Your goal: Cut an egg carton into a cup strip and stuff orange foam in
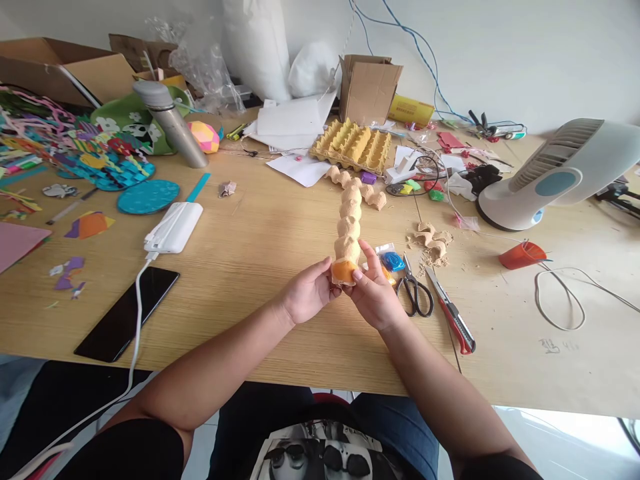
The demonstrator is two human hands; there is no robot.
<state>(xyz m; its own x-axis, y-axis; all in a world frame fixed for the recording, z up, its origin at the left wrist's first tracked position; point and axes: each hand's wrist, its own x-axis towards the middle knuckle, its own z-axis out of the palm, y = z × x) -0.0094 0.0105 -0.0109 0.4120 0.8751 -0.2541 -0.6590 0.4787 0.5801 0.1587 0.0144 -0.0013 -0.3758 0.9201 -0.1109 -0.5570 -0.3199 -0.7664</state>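
Note:
Between my two hands is a tan strip of egg carton (pixel 349 217), a row of bumps pointing away from me. Its near end is covered with orange modelling clay (pixel 343 271). My left hand (pixel 309 292) grips that near end from the left, fingertips partly hidden beneath it. On the other side, my right hand (pixel 376 293) has its thumb on the orange clay and its other fingers around the strip. Just right of it lie a blue clay packet (pixel 393 261), black-handled scissors (pixel 415 293) and a red utility knife (pixel 454 317).
Behind the strip are another carton piece (pixel 374 197) and a yellow egg tray (pixel 353 148). Carton scraps (pixel 433 241), a red cup (pixel 523 255) and a white fan (pixel 543 173) stand rightward. A power bank (pixel 174 228), phone (pixel 127 313) and metal bottle (pixel 173 127) are left.

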